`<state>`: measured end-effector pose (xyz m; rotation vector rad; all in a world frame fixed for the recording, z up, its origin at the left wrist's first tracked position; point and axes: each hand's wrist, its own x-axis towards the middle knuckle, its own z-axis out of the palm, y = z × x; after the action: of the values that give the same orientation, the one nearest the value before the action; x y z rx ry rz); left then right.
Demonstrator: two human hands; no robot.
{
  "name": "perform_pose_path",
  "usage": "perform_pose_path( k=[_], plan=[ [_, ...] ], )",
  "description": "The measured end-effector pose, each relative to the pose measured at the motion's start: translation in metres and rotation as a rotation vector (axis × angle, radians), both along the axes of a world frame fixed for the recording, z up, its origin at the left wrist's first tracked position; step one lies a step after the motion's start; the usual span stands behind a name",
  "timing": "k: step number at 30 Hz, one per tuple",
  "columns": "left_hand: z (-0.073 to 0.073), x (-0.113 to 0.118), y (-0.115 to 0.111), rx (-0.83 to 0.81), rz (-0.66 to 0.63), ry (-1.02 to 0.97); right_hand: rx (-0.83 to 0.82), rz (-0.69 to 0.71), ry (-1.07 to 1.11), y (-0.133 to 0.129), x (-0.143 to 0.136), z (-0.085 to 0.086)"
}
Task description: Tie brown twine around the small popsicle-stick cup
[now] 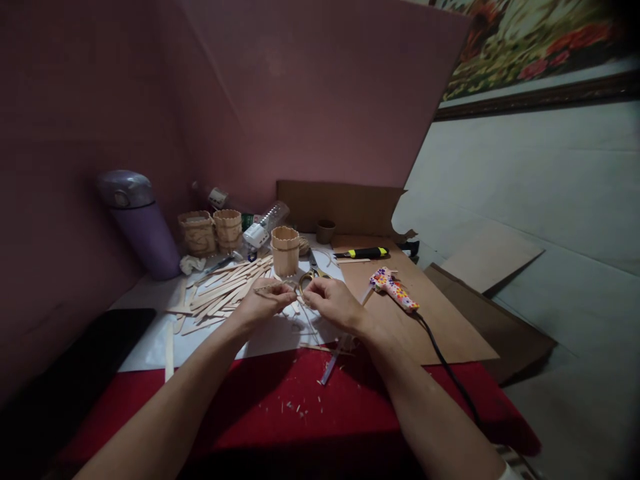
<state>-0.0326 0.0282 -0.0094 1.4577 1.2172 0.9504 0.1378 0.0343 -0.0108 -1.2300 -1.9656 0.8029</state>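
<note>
Both of my hands are pinched close together over the white paper. A thin pale twine [268,287] runs across the fingers of my left hand [265,301]. My right hand [334,301] pinches the strand just to the right, and a loose length hangs below the fingers. Right behind my hands, scissors [314,265] lie with their gold-toned handles partly hidden by my fingers. A small pot of upright wooden sticks [285,252] stands just beyond my left hand. Loose wooden craft sticks [225,290] lie in a pile to the left.
Two similar stick-covered pots [197,233], a clear plastic bottle [273,219] and a purple flask [143,227] stand at the back left. On the cardboard [440,313] at right lie a yellow-black cutter [363,253] and a flowered glue gun [394,291] with its cord trailing forward.
</note>
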Motion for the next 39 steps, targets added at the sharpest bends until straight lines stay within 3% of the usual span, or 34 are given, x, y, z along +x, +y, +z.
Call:
perform_pose_path(
  k=[5,8,11,14,18,20,23,25,33,39],
  plan=[
    [-0.006,-0.003,0.005,0.130,0.111,0.061,-0.100,0.087,0.086,-0.008,-0.007,0.000],
    [-0.003,-0.001,0.002,0.037,0.187,-0.124,-0.157,0.192,0.086,-0.014,-0.014,-0.005],
    [0.002,0.001,0.000,-0.106,0.173,-0.322,-0.064,0.186,-0.037,-0.015,-0.017,-0.008],
    [0.002,0.000,0.000,-0.165,0.130,-0.421,0.055,0.070,-0.124,-0.014,-0.013,-0.005],
    [0.000,0.000,0.001,-0.152,0.112,-0.384,0.242,-0.278,0.011,-0.011,-0.008,0.003],
    [-0.001,0.002,0.000,-0.158,0.080,-0.343,0.155,-0.252,0.156,-0.010,-0.010,0.002],
    [0.001,0.005,-0.004,-0.127,0.038,-0.285,-0.204,0.026,0.306,-0.008,-0.016,-0.005],
    [0.002,0.006,-0.006,-0.091,0.027,-0.231,-0.312,0.115,0.326,-0.007,-0.018,-0.009],
    [0.005,0.004,-0.004,-0.064,0.029,-0.047,-0.127,0.062,0.038,0.001,-0.009,-0.011],
    [0.005,0.005,-0.004,-0.081,0.032,-0.071,0.185,-0.157,-0.123,0.000,-0.006,-0.008]
  ],
)
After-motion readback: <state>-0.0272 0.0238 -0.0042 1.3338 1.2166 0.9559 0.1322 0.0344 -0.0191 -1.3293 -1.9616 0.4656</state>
